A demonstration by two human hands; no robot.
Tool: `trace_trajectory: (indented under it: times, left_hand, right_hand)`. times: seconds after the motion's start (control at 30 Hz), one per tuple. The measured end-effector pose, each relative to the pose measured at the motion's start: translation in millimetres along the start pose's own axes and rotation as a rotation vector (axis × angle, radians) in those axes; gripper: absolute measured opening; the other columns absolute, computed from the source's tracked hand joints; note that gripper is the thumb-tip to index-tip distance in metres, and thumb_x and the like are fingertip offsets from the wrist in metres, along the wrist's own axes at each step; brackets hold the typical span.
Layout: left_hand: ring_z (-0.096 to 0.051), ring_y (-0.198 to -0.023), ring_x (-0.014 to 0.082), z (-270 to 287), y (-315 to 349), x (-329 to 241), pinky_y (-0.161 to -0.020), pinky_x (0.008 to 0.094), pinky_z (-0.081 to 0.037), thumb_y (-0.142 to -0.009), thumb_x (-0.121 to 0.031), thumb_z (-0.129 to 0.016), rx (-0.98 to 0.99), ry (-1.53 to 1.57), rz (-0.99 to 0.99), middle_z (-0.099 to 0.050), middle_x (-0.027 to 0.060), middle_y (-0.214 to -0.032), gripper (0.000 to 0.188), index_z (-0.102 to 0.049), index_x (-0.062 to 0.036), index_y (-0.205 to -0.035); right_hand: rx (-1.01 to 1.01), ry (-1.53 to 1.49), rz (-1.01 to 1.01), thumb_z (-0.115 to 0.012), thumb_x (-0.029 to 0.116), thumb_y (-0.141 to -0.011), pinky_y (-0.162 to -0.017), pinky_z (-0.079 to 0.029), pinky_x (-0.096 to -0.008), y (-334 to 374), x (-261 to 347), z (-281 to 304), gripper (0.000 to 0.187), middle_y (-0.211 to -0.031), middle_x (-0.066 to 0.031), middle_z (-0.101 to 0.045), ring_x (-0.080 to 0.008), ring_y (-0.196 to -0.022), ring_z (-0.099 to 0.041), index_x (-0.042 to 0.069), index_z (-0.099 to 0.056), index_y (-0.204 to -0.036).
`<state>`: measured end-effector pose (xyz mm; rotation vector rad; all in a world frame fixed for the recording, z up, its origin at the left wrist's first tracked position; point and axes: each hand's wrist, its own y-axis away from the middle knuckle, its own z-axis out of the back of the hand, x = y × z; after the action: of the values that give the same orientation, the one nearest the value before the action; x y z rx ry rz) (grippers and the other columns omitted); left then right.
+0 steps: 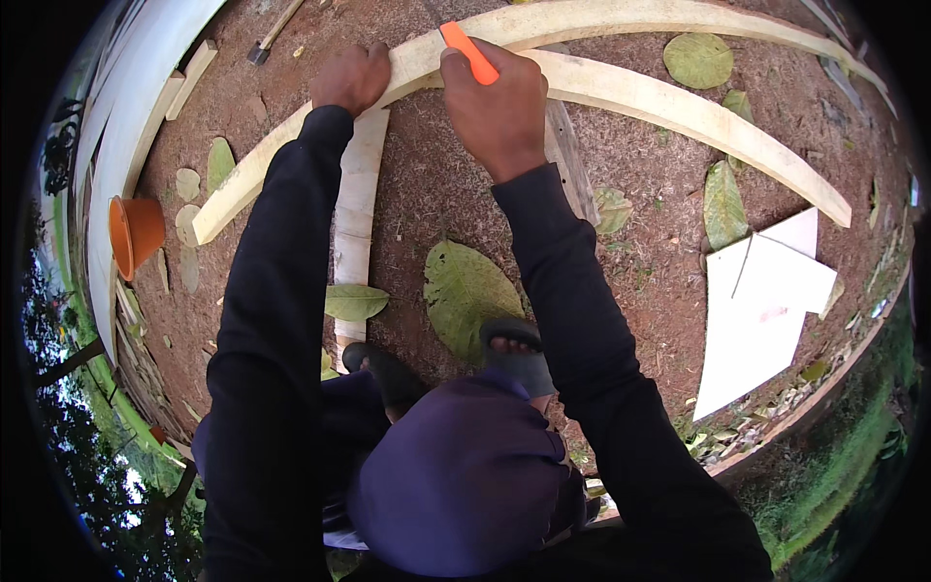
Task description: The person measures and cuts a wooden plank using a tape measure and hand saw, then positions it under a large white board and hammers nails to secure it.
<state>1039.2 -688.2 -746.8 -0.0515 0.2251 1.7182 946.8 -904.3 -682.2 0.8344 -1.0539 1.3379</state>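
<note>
A long pale wooden plank (427,60) crosses in front of me, bent by the lens. My left hand (351,80) is closed on this plank, pressing it near its left part. In my right hand (497,107), the fingers wrap round the orange handle of what looks like a handsaw (469,52). Its thin grey blade lies at the plank, and the far end runs out of the picture. Under the plank, a light timber (359,209) runs toward my feet. A second pale plank (669,105) stretches off to the right, and a greyish board (570,160) lies beneath it.
An orange bucket (136,233) is at the left beside a long white sheet (145,78). A hammer-like tool (259,53) lies beyond my left hand. White flat pieces (766,301) are on the right. Large leaves (468,296) dot the brown ground around my sandals (514,339).
</note>
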Motion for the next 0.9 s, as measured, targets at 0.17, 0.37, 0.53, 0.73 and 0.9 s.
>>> trace_trajectory:
  times: [0.17,0.37,0.53,0.73,0.9]
  left_hand:
    - [-0.059,-0.122,0.0510,20.8,14.2,0.9,-0.109,0.0537,-0.041,-0.099,-0.048,-0.032,0.084,-0.019,0.071,-0.063,0.0344,-0.128,0.067,-0.068,0.0032,-0.124]
    - [-0.059,-0.122,0.0510,-5.0,-2.1,14.7,-0.110,0.0536,-0.041,-0.099,-0.050,-0.031,0.055,-0.014,-0.024,-0.062,0.0356,-0.128,0.070,-0.067,0.0035,-0.126]
    - [-0.058,-0.123,0.0505,-2.9,-5.5,28.4,-0.110,0.0537,-0.040,-0.099,-0.050,-0.033,0.168,-0.046,0.013,-0.063,0.0354,-0.127,0.069,-0.066,0.0035,-0.127]
    - [-0.059,-0.122,0.0506,14.2,11.6,11.8,-0.109,0.0528,-0.042,-0.099,-0.050,-0.034,0.071,-0.013,0.049,-0.064,0.0339,-0.127,0.067,-0.068,0.0022,-0.125]
    - [-0.059,-0.122,0.0505,-7.3,-6.9,26.0,-0.109,0.0529,-0.041,-0.099,-0.051,-0.033,0.088,-0.048,-0.012,-0.064,0.0341,-0.127,0.068,-0.068,0.0027,-0.125]
  right_hand:
    - [0.079,-0.131,-0.042,-0.057,0.008,-0.095,-0.091,-0.058,-0.0355,185.6,-30.5,78.8,0.045,-0.121,-0.0240,-0.071,-0.0266,-0.109,-0.072,-0.007,-0.059,-0.138]
    - [0.014,-0.226,-0.061,-0.066,0.013,-0.095,-0.071,-0.055,-0.0346,60.7,-26.6,11.9,0.033,-0.093,-0.0217,-0.072,-0.0244,-0.074,-0.071,-0.002,-0.067,-0.124]
    - [0.016,-0.213,-0.127,-0.064,0.013,-0.094,-0.074,-0.057,-0.0355,118.5,-29.0,28.3,0.037,-0.099,-0.0233,-0.073,-0.0257,-0.080,-0.074,-0.003,-0.066,-0.128]
    - [0.051,-0.204,-0.138,-0.064,0.012,-0.095,-0.089,-0.057,-0.0332,172.5,-34.6,61.0,0.043,-0.111,-0.0220,-0.074,-0.0260,-0.099,-0.075,-0.006,-0.062,-0.134]
    - [0.070,-0.105,-0.002,-0.067,0.010,-0.094,-0.069,-0.055,-0.0344,37.5,-6.6,3.4,0.037,-0.091,-0.0181,-0.075,-0.0219,-0.074,-0.072,-0.003,-0.067,-0.128]
